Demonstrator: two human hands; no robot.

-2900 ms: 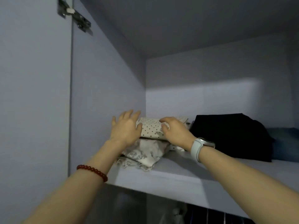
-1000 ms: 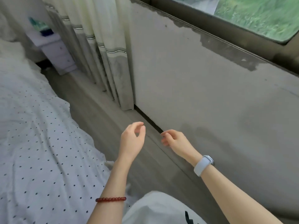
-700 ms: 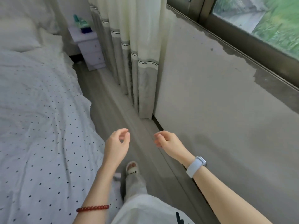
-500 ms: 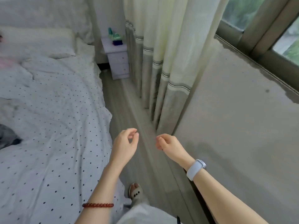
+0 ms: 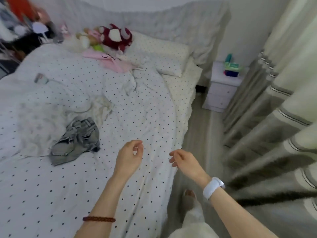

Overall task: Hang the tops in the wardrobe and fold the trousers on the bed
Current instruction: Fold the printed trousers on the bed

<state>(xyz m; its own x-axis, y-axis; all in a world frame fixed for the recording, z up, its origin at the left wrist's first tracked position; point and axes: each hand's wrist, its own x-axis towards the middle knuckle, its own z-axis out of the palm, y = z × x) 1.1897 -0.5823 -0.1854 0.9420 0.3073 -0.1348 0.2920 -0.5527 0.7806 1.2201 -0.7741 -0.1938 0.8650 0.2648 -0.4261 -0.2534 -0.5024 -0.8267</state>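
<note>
Hovering above the near edge of a wide bed covered in a white quilt with small black dots point(image 5: 51, 194): left hand point(image 5: 129, 158), fingers loosely curled, holding nothing, dark red beaded bracelet point(image 5: 99, 219) on the forearm; right hand point(image 5: 184, 161), fingers loosely curled, likewise holding nothing, white smartwatch with white band point(image 5: 213, 187) at the wrist. Lying crumpled on the quilt to the left of the left hand, well apart from it: grey denim trousers point(image 5: 75, 140), unfolded, partly resting against a rumpled white fluffy blanket point(image 5: 39, 115). Spread near the head of the bed: pale pink garment point(image 5: 111, 61), flat and creased, touching a dotted white pillow point(image 5: 159, 54). Heaped behind the pink garment: dark red plush toy point(image 5: 116, 36) and smaller pastel soft toys point(image 5: 89, 38). Standing beside the bed at the far right: small white bedside cabinet with drawers point(image 5: 221, 90), green and blue items on top, too blurred to identify. Hanging along the right edge: cream curtains with grey striped bands point(image 5: 281, 93). Showing below the right forearm: one foot point(image 5: 189, 194) on grey wood-look flooring point(image 5: 199, 127).
</note>
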